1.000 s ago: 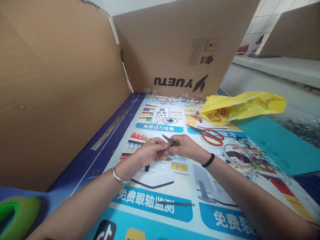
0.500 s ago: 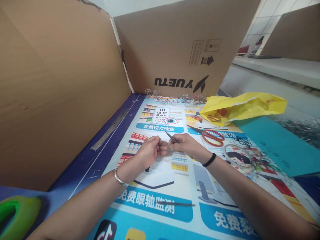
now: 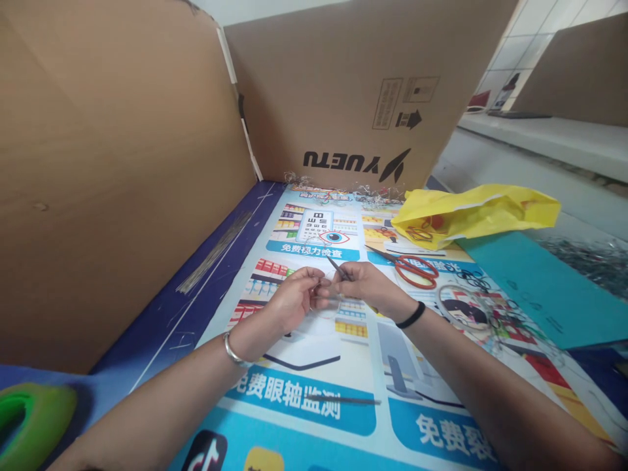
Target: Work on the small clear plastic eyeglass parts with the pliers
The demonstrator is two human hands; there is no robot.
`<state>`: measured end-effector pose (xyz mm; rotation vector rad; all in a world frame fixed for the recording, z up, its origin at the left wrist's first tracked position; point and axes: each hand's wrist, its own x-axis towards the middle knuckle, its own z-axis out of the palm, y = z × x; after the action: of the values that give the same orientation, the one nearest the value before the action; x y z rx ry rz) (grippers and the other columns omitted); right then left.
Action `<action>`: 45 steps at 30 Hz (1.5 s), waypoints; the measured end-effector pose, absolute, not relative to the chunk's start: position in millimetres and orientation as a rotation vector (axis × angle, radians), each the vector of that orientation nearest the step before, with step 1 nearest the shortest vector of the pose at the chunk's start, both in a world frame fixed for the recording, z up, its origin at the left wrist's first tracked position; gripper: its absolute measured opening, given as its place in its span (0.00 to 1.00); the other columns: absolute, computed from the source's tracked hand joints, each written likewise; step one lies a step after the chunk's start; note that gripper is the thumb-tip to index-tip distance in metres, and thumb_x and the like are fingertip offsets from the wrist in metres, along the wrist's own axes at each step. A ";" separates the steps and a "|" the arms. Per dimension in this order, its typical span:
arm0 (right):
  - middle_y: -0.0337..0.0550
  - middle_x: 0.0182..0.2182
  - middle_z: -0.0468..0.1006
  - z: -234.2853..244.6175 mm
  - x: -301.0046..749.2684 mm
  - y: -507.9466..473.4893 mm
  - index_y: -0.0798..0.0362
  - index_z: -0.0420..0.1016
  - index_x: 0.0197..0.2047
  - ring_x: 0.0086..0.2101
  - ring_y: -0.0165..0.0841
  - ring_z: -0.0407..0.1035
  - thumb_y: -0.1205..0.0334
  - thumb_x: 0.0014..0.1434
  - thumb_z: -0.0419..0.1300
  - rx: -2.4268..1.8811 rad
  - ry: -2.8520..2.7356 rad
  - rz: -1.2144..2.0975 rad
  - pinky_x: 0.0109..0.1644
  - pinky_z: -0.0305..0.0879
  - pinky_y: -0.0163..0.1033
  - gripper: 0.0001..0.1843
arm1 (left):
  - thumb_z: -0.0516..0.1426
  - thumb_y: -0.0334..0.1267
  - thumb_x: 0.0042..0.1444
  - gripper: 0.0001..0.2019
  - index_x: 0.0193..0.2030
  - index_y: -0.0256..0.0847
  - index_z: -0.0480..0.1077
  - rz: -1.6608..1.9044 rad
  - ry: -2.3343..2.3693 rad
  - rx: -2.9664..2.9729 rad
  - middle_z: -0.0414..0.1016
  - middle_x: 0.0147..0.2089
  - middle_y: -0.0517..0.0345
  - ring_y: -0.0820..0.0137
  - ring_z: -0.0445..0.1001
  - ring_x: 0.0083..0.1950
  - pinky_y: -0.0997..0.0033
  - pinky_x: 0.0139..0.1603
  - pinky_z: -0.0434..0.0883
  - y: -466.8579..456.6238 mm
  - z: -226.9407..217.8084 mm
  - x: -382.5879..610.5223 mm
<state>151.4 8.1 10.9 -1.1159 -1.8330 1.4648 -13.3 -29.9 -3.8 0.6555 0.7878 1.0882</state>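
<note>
My left hand (image 3: 294, 301), with a silver bangle at its wrist, is closed in a pinch on a thin wire (image 3: 322, 283) that barely shows. Close against it, my right hand (image 3: 367, 288) grips a dark, slim pointed tool (image 3: 336, 267) whose tip points up and left; its exact kind is unclear. Fingertips of both hands nearly meet over the printed poster (image 3: 304, 347). Orange-handled scissors (image 3: 416, 272) lie just beyond my right hand. Nearer to me, a thin dark strip (image 3: 346, 400) rests on the poster.
Cardboard walls (image 3: 147, 163) stand at the left and back. A bundle of straight wires (image 3: 213, 255) lies left. Rightward are a yellow bag (image 3: 490, 209), a teal sheet (image 3: 544, 288), a wire coil (image 3: 440, 307) and tangled wire bits (image 3: 510, 320). A green tape roll (image 3: 61, 418) sits front left.
The fingers of my left hand have shifted slightly around the wire. My right hand keeps its grip on the pointed tool. The view has moved a little.
</note>
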 end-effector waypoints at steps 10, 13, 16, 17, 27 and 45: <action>0.31 0.16 0.61 9.7 150.6 8.7 0.56 0.65 0.22 0.19 0.22 0.52 0.64 0.41 0.59 -1.128 -1.837 1.482 0.23 0.47 0.31 0.05 | 0.63 0.38 0.43 0.14 0.29 0.37 0.61 0.913 0.994 0.902 0.68 0.22 0.60 0.76 0.69 0.22 0.77 0.22 0.66 -25.1 -3.9 -18.4; 0.30 0.15 0.60 5.8 151.2 9.4 0.56 0.66 0.23 0.18 0.21 0.51 0.63 0.42 0.59 -1.091 -1.776 1.587 0.21 0.45 0.31 0.06 | 0.63 0.39 0.43 0.15 0.29 0.36 0.61 0.880 0.993 0.904 0.69 0.22 0.59 0.76 0.69 0.22 0.77 0.23 0.66 -22.8 -7.4 -21.5; 0.30 0.15 0.60 3.7 151.7 10.3 0.56 0.66 0.23 0.17 0.21 0.50 0.62 0.43 0.59 -1.065 -1.746 1.637 0.21 0.43 0.31 0.07 | 0.63 0.39 0.43 0.14 0.29 0.36 0.61 0.874 0.980 0.908 0.70 0.22 0.59 0.76 0.70 0.22 0.77 0.23 0.66 -22.1 -8.5 -23.5; 0.31 0.15 0.60 3.7 151.6 10.3 0.56 0.66 0.23 0.17 0.21 0.50 0.61 0.43 0.59 -1.061 -1.745 1.640 0.21 0.43 0.31 0.07 | 0.63 0.39 0.43 0.14 0.28 0.36 0.62 0.876 0.975 0.913 0.70 0.23 0.59 0.76 0.70 0.22 0.78 0.22 0.65 -22.2 -8.4 -23.7; 0.31 0.15 0.62 -1.3 149.7 10.1 0.56 0.67 0.24 0.18 0.22 0.52 0.60 0.45 0.59 -1.041 -1.731 1.599 0.22 0.44 0.32 0.08 | 0.62 0.33 0.43 0.12 0.27 0.36 0.60 0.921 0.962 0.903 0.72 0.25 0.57 0.74 0.71 0.24 0.78 0.20 0.65 -23.1 -7.0 -23.2; 0.36 0.23 0.70 11.9 146.5 1.8 0.55 0.71 0.28 0.22 0.23 0.55 0.52 0.44 0.63 -1.033 -1.869 1.540 0.25 0.48 0.32 0.14 | 0.63 0.36 0.43 0.11 0.26 0.36 0.63 1.256 0.958 0.794 0.67 0.21 0.61 0.78 0.66 0.21 0.77 0.23 0.62 -20.2 -10.8 -28.5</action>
<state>146.5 1.8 11.9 -1.0334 -1.8688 1.5402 -28.5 -20.2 -10.8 0.7942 0.9579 1.2560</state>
